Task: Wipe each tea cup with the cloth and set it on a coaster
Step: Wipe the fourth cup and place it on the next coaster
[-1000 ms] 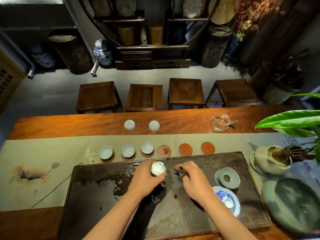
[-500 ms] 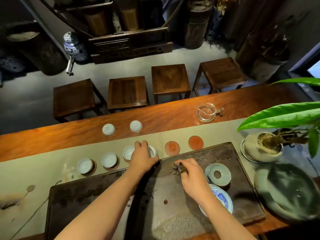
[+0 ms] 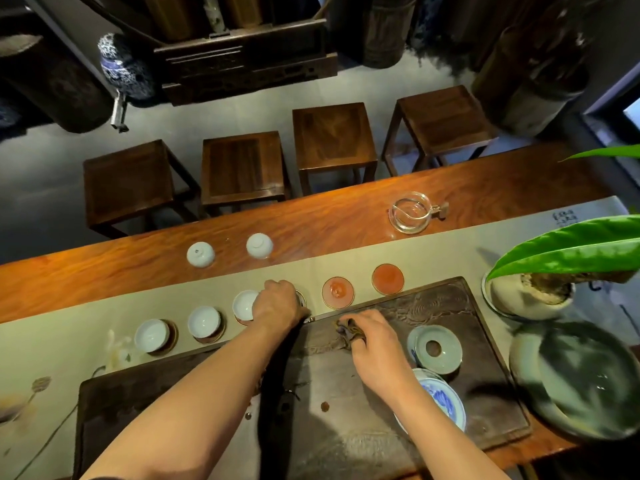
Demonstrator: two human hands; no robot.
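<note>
Left hand (image 3: 277,303) lowered, cup (hidden) on coaster (image 3: 300,299)

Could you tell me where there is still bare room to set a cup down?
Two red coasters right of the left hand are bare. Left of it, coasters carry cups; the tray's right end is crowded.

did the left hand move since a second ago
Yes. The left hand went from over the dark tea tray forward to the coaster row, now at the fourth coaster beside the third cup.
</note>
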